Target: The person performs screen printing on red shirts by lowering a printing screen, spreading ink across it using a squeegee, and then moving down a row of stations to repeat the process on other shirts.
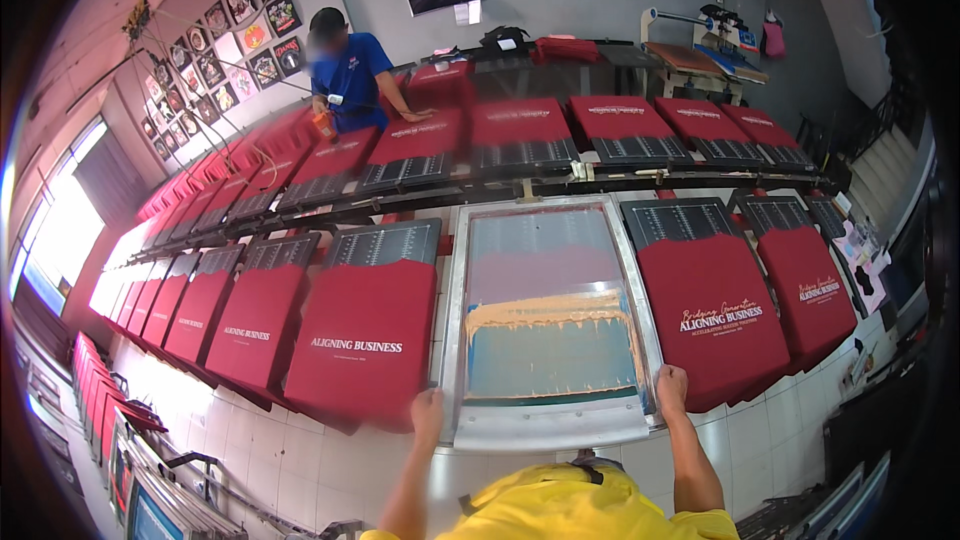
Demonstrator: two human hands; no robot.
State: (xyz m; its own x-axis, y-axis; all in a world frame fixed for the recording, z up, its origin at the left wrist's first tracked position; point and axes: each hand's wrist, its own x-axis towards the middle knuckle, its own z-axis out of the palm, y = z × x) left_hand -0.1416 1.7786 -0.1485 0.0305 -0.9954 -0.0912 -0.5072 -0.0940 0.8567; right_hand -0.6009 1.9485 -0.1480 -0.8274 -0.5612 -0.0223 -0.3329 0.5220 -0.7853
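Note:
A screen printing frame point(623, 270) with a silver metal border lies in front of me over one of the printing boards. A thick band of tan ink point(545, 310) crosses its mesh, with thinner streaks down the right side. Along the near end lies a wide silver bar with a green edge point(550, 425), which looks like a squeegee. My left hand point(428, 418), slightly blurred, is closed on the frame's near left corner. My right hand point(672, 388) is closed around the frame's right side near the same end. Reddish cloth shows faintly through the mesh.
Red shirts on dark boards flank the frame: one with white print point(355, 345) at left, one with white and tan print point(705, 315) at right. Beyond a dark rail point(400, 202) runs another row. A co-worker in blue point(355, 75) leans over it, holding an orange container point(325, 126).

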